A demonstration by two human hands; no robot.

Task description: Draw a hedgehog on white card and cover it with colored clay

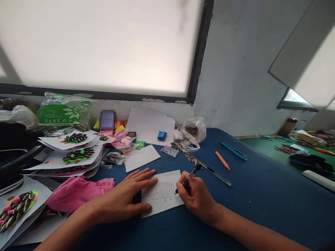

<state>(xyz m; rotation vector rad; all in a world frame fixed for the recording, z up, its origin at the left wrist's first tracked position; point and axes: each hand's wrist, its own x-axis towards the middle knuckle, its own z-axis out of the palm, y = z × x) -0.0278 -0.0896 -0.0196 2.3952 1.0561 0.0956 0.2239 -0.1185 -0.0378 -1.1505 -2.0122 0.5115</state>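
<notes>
Forearms (246, 226) up close, pen (193, 173) on the hedgehog sheet (154, 210)

From my remote seat I look down along both bare arms to the small white sheet, which lies on the near part of the blue table (261, 216), well in from its right edge. I have the left hand (131, 195) spread over the sheet's left side, thumb and fingers apart, gripping nothing. My right hand (196, 195) pinches the black pen, its tip on the paper at the rear of a drawn hedgehog (165, 190); the animal's pointed snout faces left, and short strokes fill its back.

Beyond the sheet I see a blank white card (142, 158). Toward the table's left edge sit a pink cloth (81, 195) and stacks of papers (49, 164), the top ones decorated with striped seeds and bright coloured dabs.

Near the far edge, by the wall, I find a green-and-clear bag (65, 113), a large white sheet (146, 123) bearing a blue packet (162, 135), and a clear bag of seeds (193, 131). Loose seeds (190, 157) trail from it toward a slim silvery tool (216, 174).

Closer to the far right corner, I make out an orange marker (223, 160) and a blue tool (233, 150), lying apart from each other.
</notes>
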